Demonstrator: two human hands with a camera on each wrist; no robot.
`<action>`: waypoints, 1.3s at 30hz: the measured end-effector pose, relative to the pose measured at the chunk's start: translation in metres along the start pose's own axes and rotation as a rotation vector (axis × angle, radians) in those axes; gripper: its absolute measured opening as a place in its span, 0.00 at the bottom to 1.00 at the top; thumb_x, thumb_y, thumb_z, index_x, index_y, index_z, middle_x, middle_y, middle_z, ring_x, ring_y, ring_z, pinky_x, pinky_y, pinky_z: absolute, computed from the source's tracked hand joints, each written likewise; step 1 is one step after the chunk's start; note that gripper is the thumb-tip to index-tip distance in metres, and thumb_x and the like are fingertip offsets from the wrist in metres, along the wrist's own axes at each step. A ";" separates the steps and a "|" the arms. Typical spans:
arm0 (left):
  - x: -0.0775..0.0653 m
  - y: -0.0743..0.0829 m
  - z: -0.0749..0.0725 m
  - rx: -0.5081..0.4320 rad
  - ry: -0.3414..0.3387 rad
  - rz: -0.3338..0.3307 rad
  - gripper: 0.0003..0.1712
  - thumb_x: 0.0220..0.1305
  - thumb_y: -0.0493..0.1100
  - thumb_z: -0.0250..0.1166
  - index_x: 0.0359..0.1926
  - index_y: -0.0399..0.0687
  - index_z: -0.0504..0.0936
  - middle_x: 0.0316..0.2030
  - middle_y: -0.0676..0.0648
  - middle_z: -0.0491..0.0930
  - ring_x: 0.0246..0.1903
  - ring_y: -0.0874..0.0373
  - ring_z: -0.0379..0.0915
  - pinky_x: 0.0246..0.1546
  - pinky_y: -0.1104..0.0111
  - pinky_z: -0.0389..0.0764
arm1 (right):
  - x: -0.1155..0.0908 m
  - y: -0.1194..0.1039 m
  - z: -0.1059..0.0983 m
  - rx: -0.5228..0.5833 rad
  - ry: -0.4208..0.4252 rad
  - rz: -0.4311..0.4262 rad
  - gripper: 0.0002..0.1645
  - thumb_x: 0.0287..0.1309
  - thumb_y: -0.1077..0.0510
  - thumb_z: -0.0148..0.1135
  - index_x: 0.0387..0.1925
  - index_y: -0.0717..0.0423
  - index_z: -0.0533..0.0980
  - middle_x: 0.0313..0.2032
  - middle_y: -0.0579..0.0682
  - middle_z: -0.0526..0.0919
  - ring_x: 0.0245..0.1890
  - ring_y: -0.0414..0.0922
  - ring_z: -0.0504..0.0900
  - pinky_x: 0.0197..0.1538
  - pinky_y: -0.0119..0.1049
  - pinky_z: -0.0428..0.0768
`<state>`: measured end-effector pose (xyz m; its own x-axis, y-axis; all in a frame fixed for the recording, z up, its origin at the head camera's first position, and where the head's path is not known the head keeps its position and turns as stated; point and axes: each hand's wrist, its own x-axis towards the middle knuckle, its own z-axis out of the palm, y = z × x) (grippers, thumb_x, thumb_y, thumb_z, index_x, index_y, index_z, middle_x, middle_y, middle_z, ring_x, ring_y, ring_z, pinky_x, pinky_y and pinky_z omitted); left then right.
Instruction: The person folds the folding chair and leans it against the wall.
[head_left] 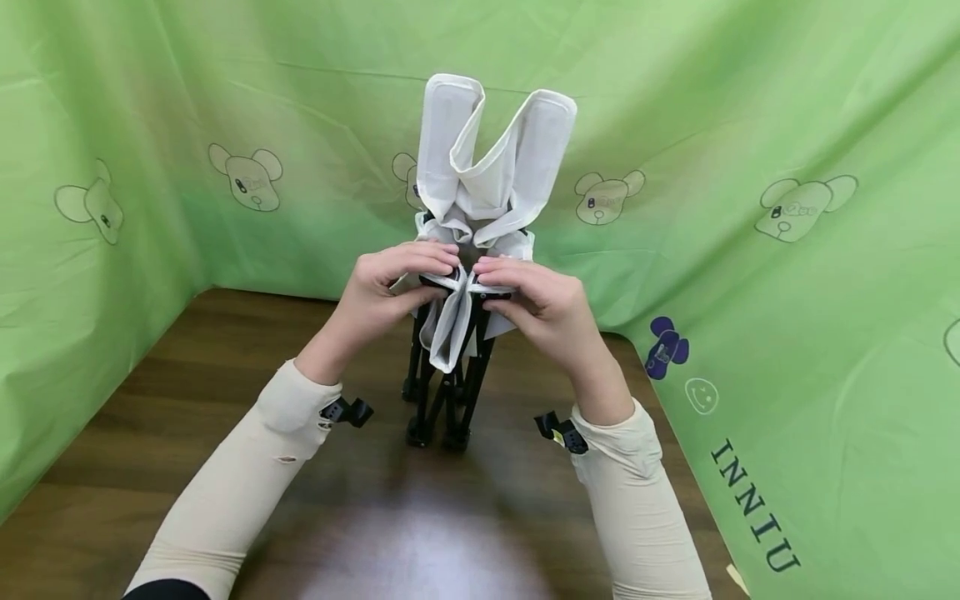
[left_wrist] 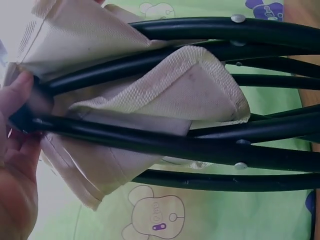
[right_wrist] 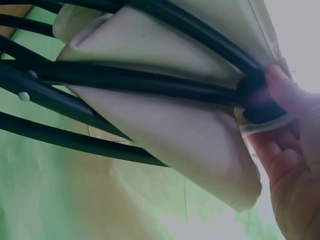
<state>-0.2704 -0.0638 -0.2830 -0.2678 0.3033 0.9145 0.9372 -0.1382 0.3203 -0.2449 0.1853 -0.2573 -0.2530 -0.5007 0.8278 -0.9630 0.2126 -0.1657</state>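
A small folding chair with off-white fabric [head_left: 551, 137] and black tube legs [head_left: 476, 379] stands upright, partly folded, its feet on the table. Its backrest fabric sags in a deep fold between two upright sleeves. At the front left corner of the seat, my left hand [head_left: 378, 283] grips the black joint, fingers on top and thumb below. My right hand [head_left: 551, 304] holds the opposite front corner the same way. Between the hands the seat fabric [head_left: 450, 337] droops in a narrow fold. Both wrist views show a thumb against a black plastic corner [left_wrist: 37, 105], with crossed tubes [right_wrist: 150, 80] running away from it.
The chair is on a brown wood-grain table [head_left: 157, 417]. Green cloth [head_left: 330, 108] printed with bear heads hangs behind and along both sides, close to the table's edges. Black straps [head_left: 347, 412] are on both sleeved wrists.
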 end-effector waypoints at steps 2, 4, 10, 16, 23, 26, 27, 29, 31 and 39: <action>-0.001 0.003 0.000 0.059 0.004 0.006 0.21 0.47 0.18 0.74 0.45 0.31 0.86 0.48 0.36 0.87 0.58 0.42 0.81 0.66 0.52 0.76 | -0.001 -0.002 0.001 -0.023 0.001 0.008 0.22 0.49 0.73 0.76 0.48 0.64 0.85 0.51 0.58 0.88 0.56 0.55 0.85 0.66 0.42 0.78; -0.003 0.006 0.000 0.106 -0.003 0.011 0.21 0.48 0.19 0.75 0.46 0.32 0.86 0.49 0.36 0.87 0.58 0.42 0.80 0.67 0.53 0.76 | -0.003 -0.005 0.003 -0.040 0.004 0.011 0.21 0.49 0.73 0.76 0.48 0.65 0.85 0.52 0.59 0.87 0.57 0.55 0.85 0.67 0.43 0.78; -0.004 0.012 -0.001 0.195 -0.040 0.014 0.21 0.51 0.23 0.75 0.48 0.34 0.86 0.52 0.38 0.85 0.61 0.41 0.77 0.67 0.56 0.75 | -0.007 -0.011 0.005 -0.093 0.037 0.022 0.20 0.50 0.73 0.76 0.47 0.66 0.84 0.52 0.59 0.87 0.59 0.59 0.82 0.69 0.45 0.75; -0.005 0.018 -0.003 0.279 -0.072 0.021 0.21 0.54 0.26 0.76 0.50 0.36 0.86 0.54 0.39 0.84 0.62 0.46 0.76 0.67 0.59 0.76 | -0.007 -0.016 0.004 -0.129 0.052 0.021 0.19 0.51 0.72 0.76 0.47 0.66 0.84 0.53 0.59 0.87 0.59 0.61 0.82 0.71 0.45 0.73; -0.007 0.026 -0.004 0.340 -0.026 0.040 0.20 0.53 0.27 0.77 0.49 0.37 0.87 0.54 0.39 0.84 0.59 0.47 0.78 0.64 0.61 0.78 | -0.013 -0.020 0.001 -0.151 0.118 0.012 0.21 0.52 0.72 0.75 0.50 0.64 0.84 0.55 0.60 0.85 0.59 0.57 0.81 0.68 0.45 0.76; -0.010 0.029 -0.004 0.369 0.017 0.062 0.20 0.51 0.28 0.78 0.47 0.35 0.87 0.52 0.39 0.85 0.57 0.46 0.79 0.63 0.60 0.78 | -0.017 -0.021 -0.001 -0.161 0.149 0.011 0.20 0.53 0.71 0.75 0.50 0.64 0.84 0.56 0.60 0.85 0.60 0.56 0.81 0.66 0.45 0.77; -0.010 0.029 -0.004 0.376 0.030 0.065 0.20 0.51 0.28 0.79 0.47 0.35 0.87 0.52 0.39 0.85 0.57 0.46 0.79 0.63 0.60 0.78 | -0.018 -0.022 -0.002 -0.165 0.160 0.012 0.20 0.53 0.71 0.75 0.49 0.64 0.84 0.55 0.60 0.85 0.59 0.55 0.81 0.66 0.46 0.77; -0.013 0.031 -0.004 0.390 0.055 0.073 0.21 0.50 0.28 0.79 0.47 0.34 0.87 0.51 0.38 0.85 0.56 0.46 0.79 0.63 0.60 0.78 | -0.021 -0.022 -0.003 -0.172 0.180 0.015 0.19 0.53 0.70 0.74 0.49 0.64 0.84 0.55 0.60 0.85 0.59 0.56 0.82 0.66 0.46 0.78; -0.016 0.032 -0.005 0.401 0.082 0.077 0.22 0.48 0.27 0.80 0.47 0.35 0.88 0.50 0.38 0.85 0.55 0.45 0.80 0.61 0.60 0.79 | -0.024 -0.023 -0.004 -0.179 0.200 0.021 0.18 0.54 0.69 0.74 0.48 0.65 0.84 0.55 0.60 0.86 0.58 0.57 0.82 0.65 0.46 0.78; -0.034 0.036 -0.006 0.395 0.257 0.010 0.22 0.46 0.24 0.80 0.46 0.34 0.88 0.48 0.38 0.87 0.51 0.47 0.82 0.57 0.60 0.81 | -0.037 -0.023 -0.006 -0.206 0.261 0.099 0.20 0.53 0.70 0.74 0.49 0.65 0.84 0.54 0.61 0.86 0.58 0.58 0.83 0.66 0.44 0.78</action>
<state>-0.2293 -0.0849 -0.3013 -0.2586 0.0537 0.9645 0.9398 0.2449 0.2384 -0.2127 0.2044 -0.2811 -0.2865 -0.2428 0.9268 -0.8889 0.4282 -0.1627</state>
